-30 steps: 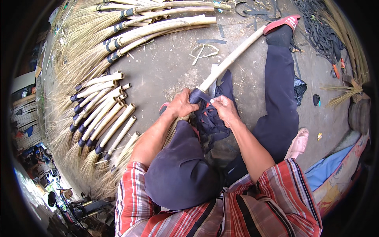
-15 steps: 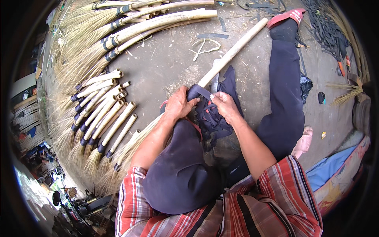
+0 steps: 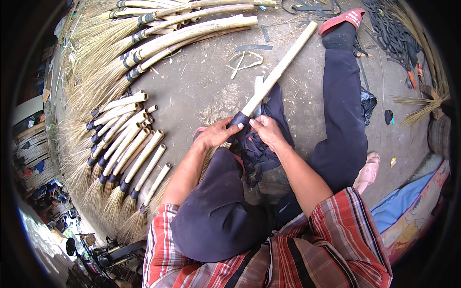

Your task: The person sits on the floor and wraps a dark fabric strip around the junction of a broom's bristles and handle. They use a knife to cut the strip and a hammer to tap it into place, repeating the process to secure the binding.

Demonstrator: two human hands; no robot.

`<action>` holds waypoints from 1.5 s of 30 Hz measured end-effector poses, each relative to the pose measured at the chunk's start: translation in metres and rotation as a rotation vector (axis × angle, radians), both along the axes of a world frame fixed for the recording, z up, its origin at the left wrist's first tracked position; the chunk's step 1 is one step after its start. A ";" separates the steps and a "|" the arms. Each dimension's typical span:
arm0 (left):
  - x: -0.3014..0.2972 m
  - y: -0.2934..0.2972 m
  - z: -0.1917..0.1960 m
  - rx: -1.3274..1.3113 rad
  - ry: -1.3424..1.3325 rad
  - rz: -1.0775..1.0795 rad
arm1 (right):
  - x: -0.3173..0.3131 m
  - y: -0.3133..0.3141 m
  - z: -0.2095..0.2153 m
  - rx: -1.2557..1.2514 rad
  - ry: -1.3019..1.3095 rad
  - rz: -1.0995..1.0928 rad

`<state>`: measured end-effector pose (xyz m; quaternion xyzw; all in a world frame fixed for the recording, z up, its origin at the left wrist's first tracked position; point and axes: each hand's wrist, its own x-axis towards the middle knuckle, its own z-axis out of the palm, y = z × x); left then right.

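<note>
A broom with a pale wooden handle (image 3: pixel 278 72) slants up and to the right between my legs. Dark strip binding (image 3: pixel 239 118) is wound round its lower end, and its bristles run down behind my bent knee. My left hand (image 3: pixel 217 133) is closed round the bound part from the left, thumb lying on the wrap. From the other side my right hand (image 3: pixel 269 132) pinches at the binding's edge, its fingertips partly hidden. A heap of loose dark strips (image 3: pixel 261 152) lies below my hands. Under the handle a flat pale blade-like piece (image 3: pixel 259 85) shows.
Short-handled brooms (image 3: pixel 126 156) lie in a row at the left, with longer brooms (image 3: pixel 192 33) above them. More black strips (image 3: pixel 396 36) are piled far right, near a small bristle bundle (image 3: pixel 420 106). A pink sandal (image 3: pixel 368 172) sits beside my right leg.
My right hand has come in from holding the strip stretched out to the right, and now presses against the binding. The taut strip no longer shows. The view has shifted slightly.
</note>
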<state>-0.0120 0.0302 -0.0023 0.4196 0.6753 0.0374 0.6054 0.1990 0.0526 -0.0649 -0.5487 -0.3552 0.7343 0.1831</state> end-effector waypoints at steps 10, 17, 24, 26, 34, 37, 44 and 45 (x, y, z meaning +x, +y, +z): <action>-0.004 0.006 0.029 0.038 0.042 -0.041 | -0.002 0.005 0.030 -0.045 0.163 -0.036; 0.019 -0.035 0.005 0.553 0.514 -0.196 | -0.014 -0.007 0.063 -0.238 0.189 -0.188; 0.024 -0.008 0.000 0.386 0.726 -0.261 | -0.019 -0.014 0.069 -0.222 0.181 -0.278; 0.020 0.001 0.004 0.224 0.699 -0.235 | -0.016 -0.018 0.064 -0.218 0.179 -0.261; -0.009 0.006 -0.007 -0.191 -0.388 0.138 | 0.003 -0.013 0.029 -0.210 0.156 -0.192; -0.016 0.008 -0.014 -0.458 -0.560 0.262 | -0.001 -0.014 0.024 -0.201 0.089 -0.116; 0.013 -0.014 0.001 0.424 0.421 -0.143 | -0.029 -0.011 0.013 -0.088 0.059 -0.140; 0.014 -0.015 0.004 0.486 0.523 -0.251 | -0.032 -0.012 0.014 -0.101 0.041 -0.166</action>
